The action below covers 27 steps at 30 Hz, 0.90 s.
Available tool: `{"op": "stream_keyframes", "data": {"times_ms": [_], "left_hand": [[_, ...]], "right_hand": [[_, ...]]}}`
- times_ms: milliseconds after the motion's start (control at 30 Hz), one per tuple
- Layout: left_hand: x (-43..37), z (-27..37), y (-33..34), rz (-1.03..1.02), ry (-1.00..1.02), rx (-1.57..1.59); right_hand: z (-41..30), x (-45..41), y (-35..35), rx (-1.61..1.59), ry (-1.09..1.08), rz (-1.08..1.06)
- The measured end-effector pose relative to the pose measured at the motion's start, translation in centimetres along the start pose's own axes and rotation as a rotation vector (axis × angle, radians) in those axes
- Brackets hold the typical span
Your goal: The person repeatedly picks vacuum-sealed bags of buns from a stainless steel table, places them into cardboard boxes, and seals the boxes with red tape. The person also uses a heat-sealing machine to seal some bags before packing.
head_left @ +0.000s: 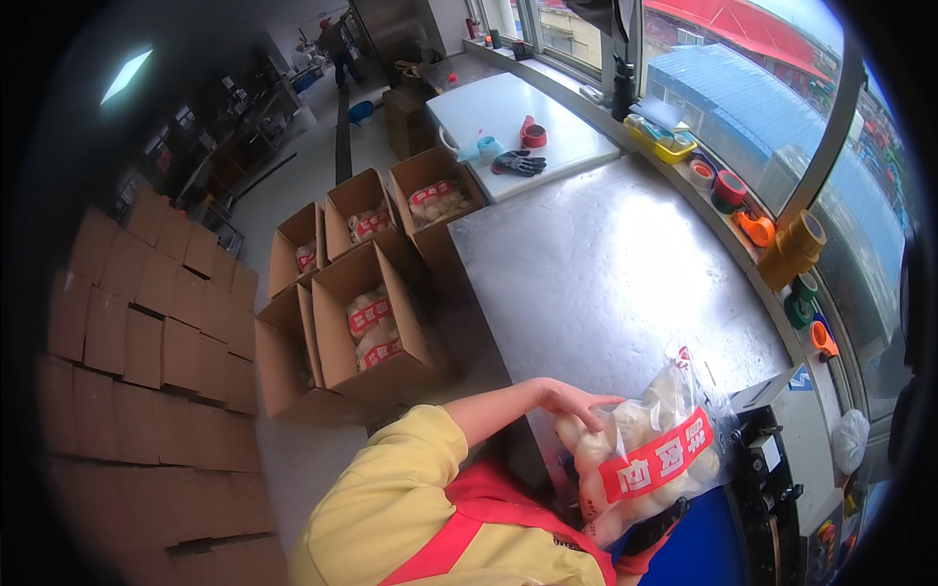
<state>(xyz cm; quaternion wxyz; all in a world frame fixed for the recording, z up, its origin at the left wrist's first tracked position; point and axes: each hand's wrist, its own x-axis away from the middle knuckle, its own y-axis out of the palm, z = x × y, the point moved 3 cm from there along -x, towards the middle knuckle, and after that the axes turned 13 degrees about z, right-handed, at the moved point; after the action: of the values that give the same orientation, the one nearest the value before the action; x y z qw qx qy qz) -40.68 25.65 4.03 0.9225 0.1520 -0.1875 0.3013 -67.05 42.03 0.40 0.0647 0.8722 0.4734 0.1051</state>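
Note:
A clear plastic bag of round white buns [636, 455], with a red printed band bearing writing, is held in front of me over the near end of the steel table. My left hand [579, 404] is bare and grips the bag's left upper side, its index finger stretched out over the plastic. Under the bag's lower edge, my right hand [654, 524] wears a dark glove and holds it from below; its fingers are mostly hidden. Just right of the bag is a black machine [766, 458] beside a blue surface [692, 538].
Left of the steel table [542, 286], several open cardboard boxes [341, 370] hold similar bags. Stacked cartons [165, 344] fill the far left. A white board [506, 110] carries a glove [520, 162] and a tape dispenser [533, 135]. Tape rolls [729, 190] line the windowsill. A person [337, 53] stands far back.

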Motion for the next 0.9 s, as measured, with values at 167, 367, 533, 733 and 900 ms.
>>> {"op": "stream_keyframes", "data": {"times_ms": [167,367,533,733,900], "left_hand": [[3.7,-2.5,0.8,0.001,0.017,-0.04],[6.3,-3.8,-0.1,-0.084,0.03,0.121],[9.6,-1.6,-6.6,-0.09,0.152,0.238],[12.8,-6.9,-16.2,0.301,0.078,0.391],[15.1,-13.9,-17.4,0.787,-0.297,0.551]], "right_hand": [[1.0,5.9,1.3,0.032,-0.029,0.108],[-1.0,8.8,4.3,0.132,-0.171,0.184],[-1.9,8.7,12.4,0.181,-0.02,0.199],[5.8,-0.9,20.8,0.061,0.189,-0.007],[16.8,-2.1,23.8,0.789,0.316,-0.112]]}}
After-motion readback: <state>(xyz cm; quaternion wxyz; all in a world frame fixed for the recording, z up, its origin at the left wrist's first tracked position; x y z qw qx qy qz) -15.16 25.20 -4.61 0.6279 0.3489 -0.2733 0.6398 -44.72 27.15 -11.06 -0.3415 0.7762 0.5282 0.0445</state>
